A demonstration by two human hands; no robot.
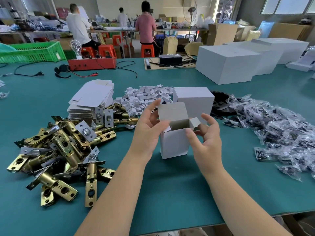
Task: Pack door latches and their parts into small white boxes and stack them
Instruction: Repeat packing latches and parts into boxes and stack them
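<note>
One small white box [174,143] stands open at the tabletop's [170,193] near middle, my left hand [150,126] gripping its side, right hand [207,135] pinching a flap. Latches [58,149] piled left, one closed box [194,97] behind: barely started, I judge.

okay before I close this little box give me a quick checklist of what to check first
1. Box upright on the table: ok.
2. Lid flap up, top open: ok.
3. Left hand steadies the box: ok.
4. Right hand at the side flap, thumb on the front rim: ok.
5. Latch and parts inside: cannot tell; only a bit of white shows.
6. More latches nearby at left: ok.
</note>
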